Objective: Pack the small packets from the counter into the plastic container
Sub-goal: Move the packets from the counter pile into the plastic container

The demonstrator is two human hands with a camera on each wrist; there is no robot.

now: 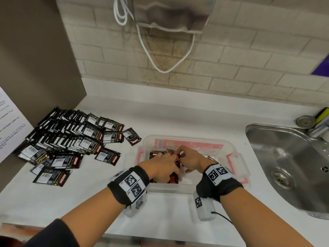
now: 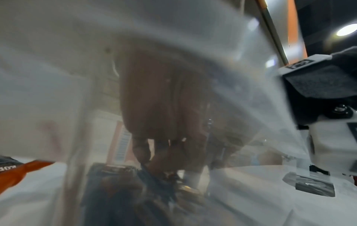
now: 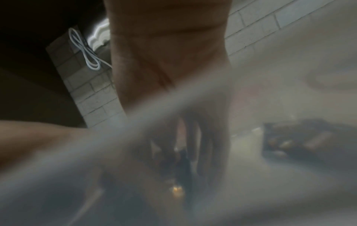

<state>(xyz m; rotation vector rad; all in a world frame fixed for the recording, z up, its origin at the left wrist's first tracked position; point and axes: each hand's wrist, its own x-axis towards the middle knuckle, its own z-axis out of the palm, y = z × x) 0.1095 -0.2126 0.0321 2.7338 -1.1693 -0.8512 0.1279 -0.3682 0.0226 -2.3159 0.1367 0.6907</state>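
The clear plastic container [image 1: 188, 137] sits on the white counter, left of the sink. Both my hands are inside it. My left hand [image 1: 163, 166] grips a stack of black-and-red packets [image 1: 156, 155] standing at the container's left side, fingers over it and thumb under it. My right hand [image 1: 191, 158] pinches the top of the same stack with curled fingertips. The left wrist view looks through the container wall [image 2: 58, 91] at my left hand [image 2: 164, 107] reaching down onto dark packets [image 2: 119, 191]. In the right wrist view the hand [image 3: 203, 137] is blurred behind plastic.
A large loose pile of black packets [image 1: 71, 139] covers the counter's left side against a brown panel. The steel sink [image 1: 288, 157] lies to the right. A pink label [image 1: 195, 145] shows in the container. A white cable [image 1: 160, 59] hangs on the brick wall.
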